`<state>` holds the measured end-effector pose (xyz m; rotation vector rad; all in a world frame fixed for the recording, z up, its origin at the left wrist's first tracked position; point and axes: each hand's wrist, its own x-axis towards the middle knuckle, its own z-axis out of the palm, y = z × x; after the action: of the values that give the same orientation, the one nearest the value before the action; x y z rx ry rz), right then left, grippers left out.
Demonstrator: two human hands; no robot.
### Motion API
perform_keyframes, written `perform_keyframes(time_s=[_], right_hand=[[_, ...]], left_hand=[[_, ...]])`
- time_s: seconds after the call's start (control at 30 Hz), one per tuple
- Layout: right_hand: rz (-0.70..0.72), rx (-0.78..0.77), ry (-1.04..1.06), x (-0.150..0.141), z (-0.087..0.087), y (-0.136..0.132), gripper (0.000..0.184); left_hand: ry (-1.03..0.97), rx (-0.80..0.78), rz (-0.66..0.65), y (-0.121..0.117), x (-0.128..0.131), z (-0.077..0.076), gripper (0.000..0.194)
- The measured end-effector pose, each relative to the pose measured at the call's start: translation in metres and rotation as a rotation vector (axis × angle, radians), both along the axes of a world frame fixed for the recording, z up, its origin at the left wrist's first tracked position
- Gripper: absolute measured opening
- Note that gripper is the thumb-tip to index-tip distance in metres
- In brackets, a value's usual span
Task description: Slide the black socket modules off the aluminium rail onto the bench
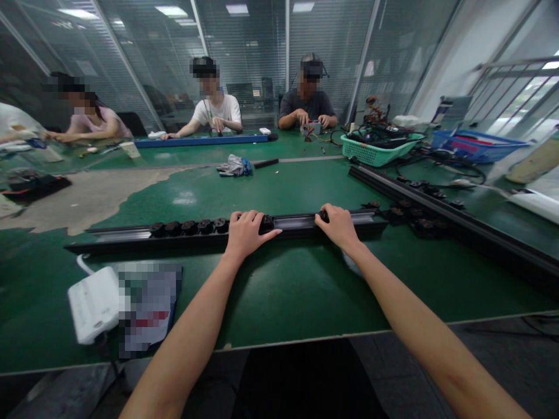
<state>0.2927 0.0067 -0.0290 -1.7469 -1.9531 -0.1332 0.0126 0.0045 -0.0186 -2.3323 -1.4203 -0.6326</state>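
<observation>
A long black rail [205, 243] with a pale inner channel lies crosswise on the table in front of me. Several black knob-like round pieces [188, 226] sit in a row along its left half. My left hand [248, 234] is curled over the rail near its middle, thumb stretched to the right, beside another black round piece [266, 222]. Farther right, my right hand [338, 226] closes its thumb and fingers around a dark round piece [324, 216] at the channel. My fingers cover part of it.
A second black rail [437, 209] slants along the right, with loose dark pieces [421, 221] near it. Behind stand a green basket [375, 152] of cables and a blue basket [480, 145]. Gloves [234, 166] lie mid-table; a white box [94, 302] is front left. Several people sit opposite.
</observation>
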Motion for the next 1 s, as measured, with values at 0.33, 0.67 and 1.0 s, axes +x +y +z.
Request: perform_keyframes(time_s=[0.33, 0.67, 1.0], right_hand=[[0.019, 0.003, 0.034, 0.008, -0.002, 0.004, 0.024], [-0.005, -0.017, 0.073, 0.007, 0.001, 0.001, 0.024], [-0.130, -0.088, 0.105, 0.007, 0.008, -0.005, 0.031]], left_hand=[[0.021, 0.016, 0.010, 0.000, 0.000, 0.000, 0.064], [0.009, -0.006, 0.004, 0.000, 0.000, 0.000, 0.062], [-0.001, -0.013, 0.004, -0.001, 0.000, 0.000, 0.062]])
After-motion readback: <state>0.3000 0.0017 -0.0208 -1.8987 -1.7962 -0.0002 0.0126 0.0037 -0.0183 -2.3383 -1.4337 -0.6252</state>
